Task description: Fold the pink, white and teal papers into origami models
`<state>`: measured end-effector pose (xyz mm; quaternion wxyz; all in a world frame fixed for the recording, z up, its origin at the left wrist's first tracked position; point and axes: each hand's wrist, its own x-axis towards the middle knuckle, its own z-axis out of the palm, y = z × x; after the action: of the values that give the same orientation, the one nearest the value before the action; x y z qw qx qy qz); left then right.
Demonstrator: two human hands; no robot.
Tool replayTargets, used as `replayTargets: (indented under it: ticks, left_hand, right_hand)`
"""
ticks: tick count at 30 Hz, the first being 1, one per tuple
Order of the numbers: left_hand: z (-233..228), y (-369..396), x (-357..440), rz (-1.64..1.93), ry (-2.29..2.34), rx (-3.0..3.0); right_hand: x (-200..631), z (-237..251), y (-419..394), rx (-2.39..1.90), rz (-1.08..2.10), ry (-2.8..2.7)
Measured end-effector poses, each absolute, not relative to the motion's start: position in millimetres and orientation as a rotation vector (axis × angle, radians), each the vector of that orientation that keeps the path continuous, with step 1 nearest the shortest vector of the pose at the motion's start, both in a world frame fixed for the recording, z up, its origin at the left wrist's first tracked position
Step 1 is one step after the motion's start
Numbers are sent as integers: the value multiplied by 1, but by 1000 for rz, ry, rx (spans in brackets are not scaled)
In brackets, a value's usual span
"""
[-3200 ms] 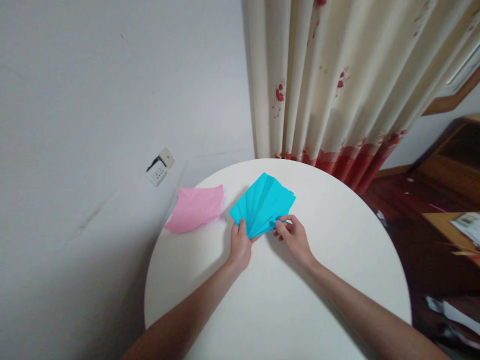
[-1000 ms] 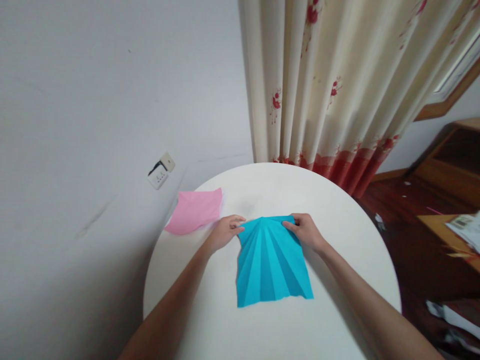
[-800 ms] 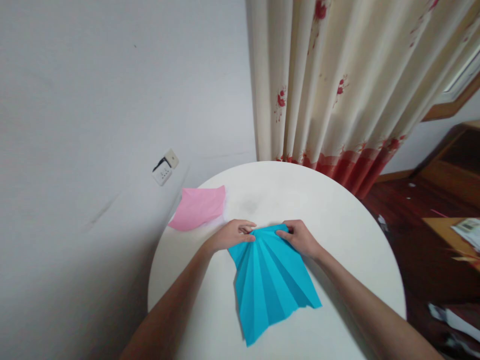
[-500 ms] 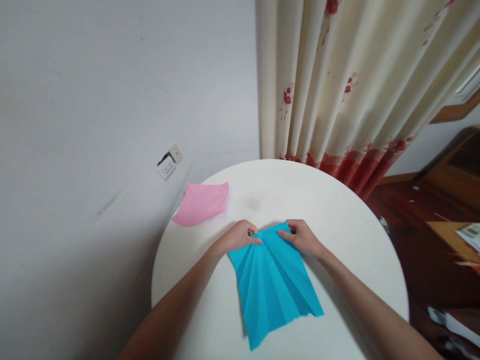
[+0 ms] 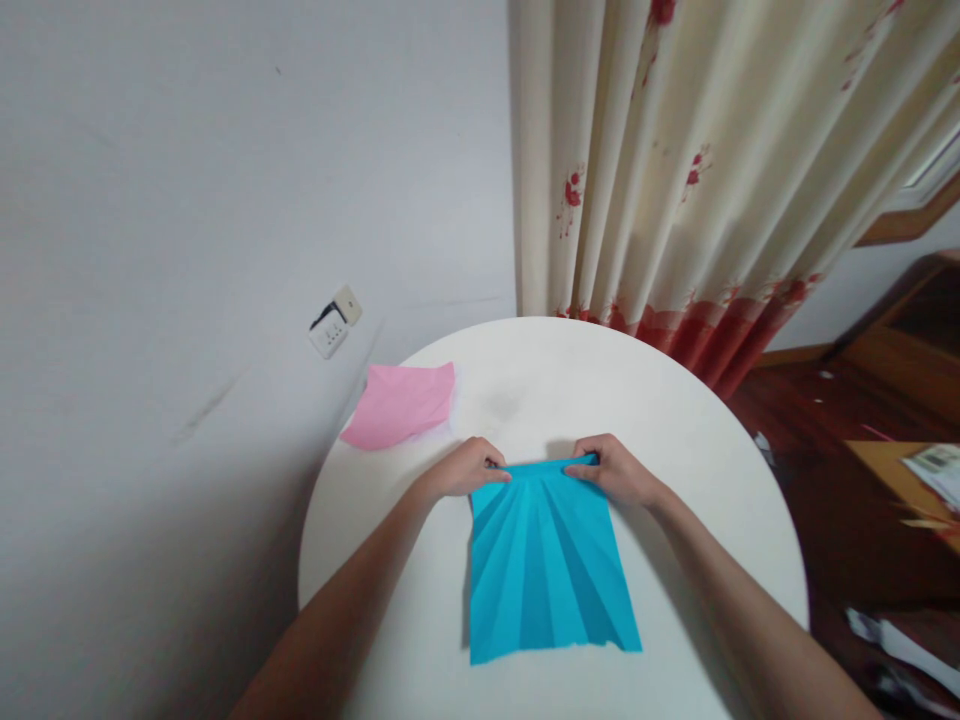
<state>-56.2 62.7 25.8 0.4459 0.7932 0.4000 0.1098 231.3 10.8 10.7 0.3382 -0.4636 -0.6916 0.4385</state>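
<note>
A cyan sheet of paper (image 5: 547, 570) with fan-like creases lies spread on the round white table (image 5: 675, 480), its wide end toward me. My left hand (image 5: 463, 468) pinches the far left corner of the sheet. My right hand (image 5: 616, 468) pinches the far right corner. Both hands rest on the tabletop with the paper's far edge stretched straight between them.
A pink paper sheet (image 5: 401, 404) lies at the table's far left edge by the white wall. A wall socket (image 5: 333, 320) sits behind it. A cream curtain with red flowers (image 5: 697, 170) hangs beyond the table. Wooden furniture and floor (image 5: 885, 400) are on the right.
The cyan paper was held as a closed fan, then turned and spread flat. Since half a second ago my hands moved apart and straightened its far edge; the sheet now lies square to me.
</note>
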Motion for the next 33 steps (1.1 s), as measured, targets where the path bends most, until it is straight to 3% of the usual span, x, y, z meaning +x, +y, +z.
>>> replayTargets:
  ticks: [6,10,20,33]
  left_hand:
    - [29,67,-56,773,1031,1542]
    - [28,57,-44,699,910,1238]
    - [23,68,-48,810,1003,1704]
    - [27,57,-47,602,1072,2074]
  right_hand:
    - [244,15,19,-1299,1010,-1617]
    - [243,13,19,-1298,1051,-1561]
    - [246,18,18,-1122,1257,-1342]
    - [228,11,13,-1031,1354,-1555]
